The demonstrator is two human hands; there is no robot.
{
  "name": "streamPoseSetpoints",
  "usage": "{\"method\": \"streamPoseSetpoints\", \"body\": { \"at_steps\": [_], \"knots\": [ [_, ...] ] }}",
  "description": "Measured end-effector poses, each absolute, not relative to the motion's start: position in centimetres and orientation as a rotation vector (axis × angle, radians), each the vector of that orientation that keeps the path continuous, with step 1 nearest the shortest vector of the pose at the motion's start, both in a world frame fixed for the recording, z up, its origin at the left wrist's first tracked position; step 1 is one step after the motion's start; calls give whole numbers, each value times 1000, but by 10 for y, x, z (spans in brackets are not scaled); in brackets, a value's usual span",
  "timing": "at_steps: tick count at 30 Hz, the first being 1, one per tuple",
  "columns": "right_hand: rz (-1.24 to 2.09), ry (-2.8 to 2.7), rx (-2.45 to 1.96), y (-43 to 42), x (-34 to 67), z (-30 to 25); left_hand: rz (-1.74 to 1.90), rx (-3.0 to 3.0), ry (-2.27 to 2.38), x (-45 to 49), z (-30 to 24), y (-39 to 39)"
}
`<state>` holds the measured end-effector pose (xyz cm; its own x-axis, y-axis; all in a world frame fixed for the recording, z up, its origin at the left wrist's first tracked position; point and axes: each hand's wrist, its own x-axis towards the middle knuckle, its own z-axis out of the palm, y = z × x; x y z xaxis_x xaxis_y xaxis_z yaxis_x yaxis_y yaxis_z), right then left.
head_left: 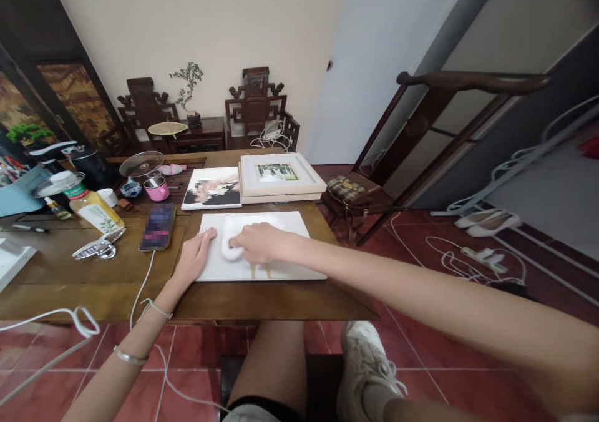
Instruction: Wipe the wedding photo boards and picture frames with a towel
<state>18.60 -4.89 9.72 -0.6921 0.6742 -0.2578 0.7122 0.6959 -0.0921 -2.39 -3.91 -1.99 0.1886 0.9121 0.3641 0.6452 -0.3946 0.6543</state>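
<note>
A white picture panel (294, 267) lies flat near the front edge of the wooden table, with a yellowish mark near its lower middle. My left hand (195, 255) rests on the panel's left edge, fingers stretched out. On the panel's surface my right hand (262, 242) presses a soft white wad (229, 247), a cloth or tissue by its look. The fingers are curled over it and slightly blurred. Behind the panel lie a photo print (213, 188) and a pale wooden picture frame (304, 166), stacked on another.
Left of the panel are a phone (158, 227) on a cable, scissors (100, 247), a bottle of yellow liquid (93, 208) and a pink cup (156, 189). A wooden chair (374, 178) stands to the right. Cables and a power strip (484, 260) lie on the red tiles.
</note>
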Motion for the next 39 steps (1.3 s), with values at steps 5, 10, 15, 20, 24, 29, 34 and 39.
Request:
{"method": "streamPoseSetpoints", "body": {
  "at_steps": [5,10,15,20,24,29,34,39],
  "knots": [
    [-282,2740,1258,0,175,91,1032,2122,1475,-22,-18,-39],
    [-324,2882,1123,27,141,80,1016,2134,1493,-22,-14,-41],
    [-341,2936,1051,31,129,74,993,2173,1477,-24,-14,-40],
    [-299,2846,1151,27,171,77,995,2153,1472,-24,-21,-37],
    [-256,2763,1262,24,223,78,1001,2162,1479,-24,-23,-37],
    [-193,2689,1382,5,273,63,991,2211,1507,-25,-21,-38],
    [-146,2675,1406,-49,280,50,949,2226,1511,-25,-22,-36],
    [-270,2668,1262,-106,271,70,933,2215,1513,-25,-24,-36]
  ]
}}
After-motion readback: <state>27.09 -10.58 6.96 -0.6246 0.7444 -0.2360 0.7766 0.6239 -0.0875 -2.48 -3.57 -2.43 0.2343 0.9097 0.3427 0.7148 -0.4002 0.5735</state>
